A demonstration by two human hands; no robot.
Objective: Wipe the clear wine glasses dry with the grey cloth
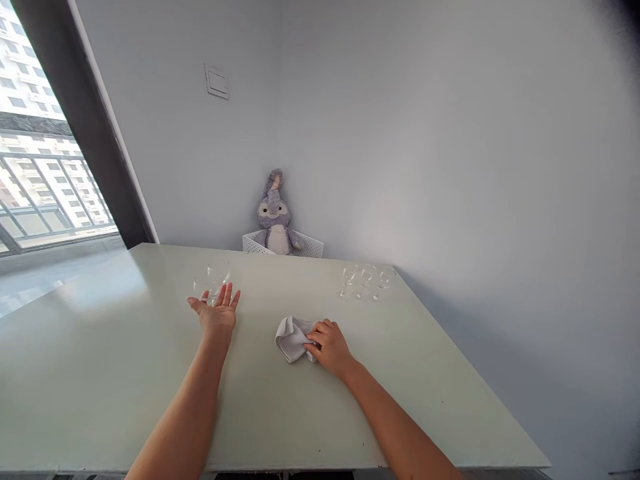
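My left hand [218, 311] is palm up with its fingers spread, right beside clear glasses [219, 270] at the left back of the table. The fingers partly cover these glasses, and whether they touch them I cannot tell. Nothing is gripped in that hand. My right hand [327, 345] pinches a light grey cloth [293, 339] that lies crumpled on the table in front of me. Its fingers and thumb close on the cloth's right side.
Several small clear stemmed glasses [366, 280] stand together at the back right of the pale table [280, 413]. Behind the far edge, a grey plush toy [278, 233] sits in a white perforated basket [313, 247]. Walls rise behind and to the right; a window is at left.
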